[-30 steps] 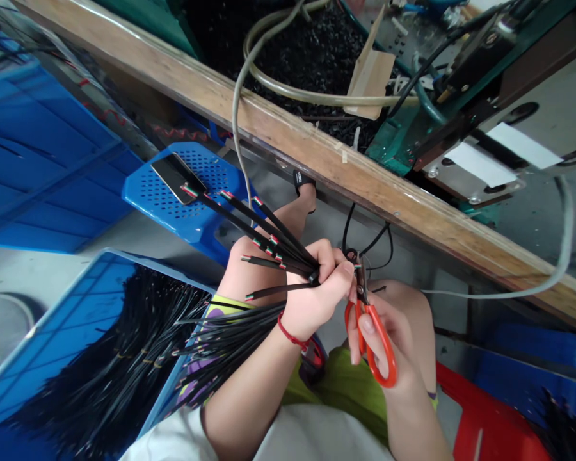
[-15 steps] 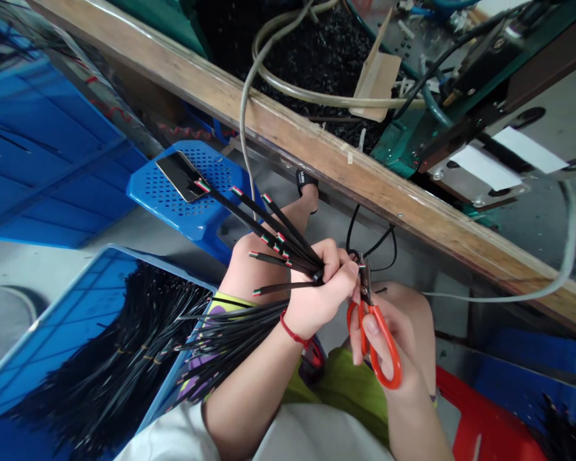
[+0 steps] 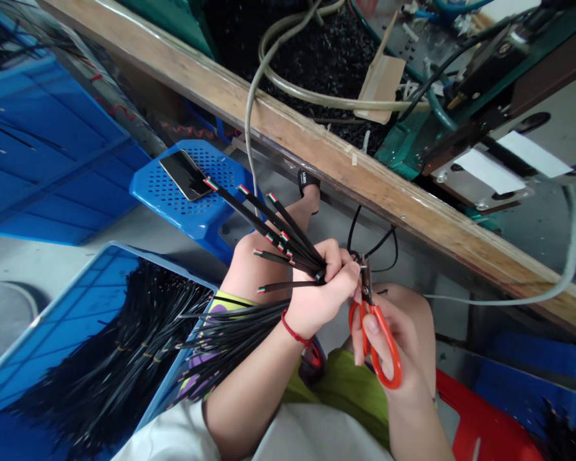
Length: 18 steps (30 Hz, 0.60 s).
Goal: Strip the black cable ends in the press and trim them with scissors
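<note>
My left hand (image 3: 324, 288) is closed around several black cables (image 3: 288, 234), whose cut ends show red, white and green wires and fan out to the upper left. In my right hand (image 3: 393, 333) is a pair of scissors (image 3: 381, 346) with orange handles, fingers through the loops. Its blades touch or nearly touch a short cable end at my left fingertips; whether they close on it I cannot tell. Cable loops hang just beyond the blades. A bundle of black cables (image 3: 240, 339) lies across my left thigh, partly under my forearm.
At left stands a blue crate (image 3: 100, 259) heaped with black cables. A phone (image 3: 186, 174) rests on a blue stool (image 3: 173, 214). The wooden bench edge (image 3: 307, 137) runs diagonally ahead, with a machine (image 3: 499, 160) at right. A red stool (image 3: 484, 422) is at lower right.
The view has shifted slightly, so the background sits a little farther right. Both hands, the cables and the scissors keep nearly the same pose.
</note>
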Available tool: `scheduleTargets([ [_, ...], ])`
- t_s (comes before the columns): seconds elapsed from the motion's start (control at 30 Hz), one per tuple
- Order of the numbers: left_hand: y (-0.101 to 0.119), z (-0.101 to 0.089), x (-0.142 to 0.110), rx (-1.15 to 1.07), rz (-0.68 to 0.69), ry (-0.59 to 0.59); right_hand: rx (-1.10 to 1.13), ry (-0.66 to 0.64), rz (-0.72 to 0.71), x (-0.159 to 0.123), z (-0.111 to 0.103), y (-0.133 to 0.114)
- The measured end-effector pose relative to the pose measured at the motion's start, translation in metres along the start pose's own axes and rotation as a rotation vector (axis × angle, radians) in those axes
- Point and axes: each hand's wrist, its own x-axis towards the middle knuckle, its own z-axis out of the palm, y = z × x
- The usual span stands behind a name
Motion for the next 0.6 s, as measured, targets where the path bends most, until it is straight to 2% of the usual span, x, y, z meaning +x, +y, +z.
scheduleTargets([
  [0.2,0.000,-0.002,0.000,0.000,-0.005,-0.007,-0.069,0.087,0.069,-0.001,0.006,-0.014],
  [0.37,0.001,-0.001,0.000,0.001,-0.011,-0.005,-0.064,0.073,0.005,0.002,0.003,-0.010],
  [0.5,-0.002,-0.002,-0.001,0.007,-0.009,0.006,-0.067,0.108,-0.006,0.002,0.009,-0.001],
  [0.57,-0.002,-0.004,-0.001,0.011,-0.008,0.014,-0.096,0.158,-0.037,-0.007,0.010,0.002],
  [0.6,-0.002,-0.004,-0.002,0.014,-0.009,0.018,-0.125,0.223,-0.066,-0.013,0.006,0.002],
])
